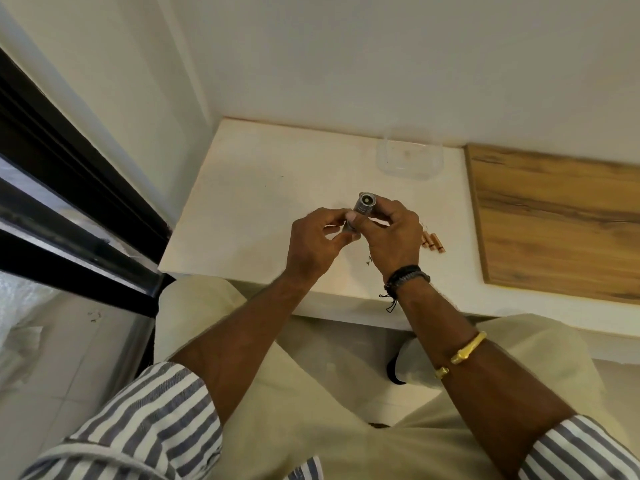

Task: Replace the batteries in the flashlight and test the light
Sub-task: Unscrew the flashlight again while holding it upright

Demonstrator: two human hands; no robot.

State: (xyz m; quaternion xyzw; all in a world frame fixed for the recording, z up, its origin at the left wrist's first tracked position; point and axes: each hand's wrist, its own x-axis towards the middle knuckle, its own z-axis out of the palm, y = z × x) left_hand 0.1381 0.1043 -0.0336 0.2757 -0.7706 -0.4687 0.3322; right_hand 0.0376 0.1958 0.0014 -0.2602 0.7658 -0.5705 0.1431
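A small grey metal flashlight (364, 204) is held above the white counter (263, 188), its round end tilted up toward me. My right hand (394, 233) wraps around its upper body. My left hand (317, 242) pinches its lower end, which is mostly hidden by the fingers. Several copper-coloured batteries (433, 242) lie side by side on the counter just right of my right hand, partly hidden behind it.
A clear plastic container (410, 157) stands at the back of the counter near the wall. A wooden board (557, 220) covers the counter's right side. A dark window frame (69, 188) runs along the left. My knees sit below the front edge.
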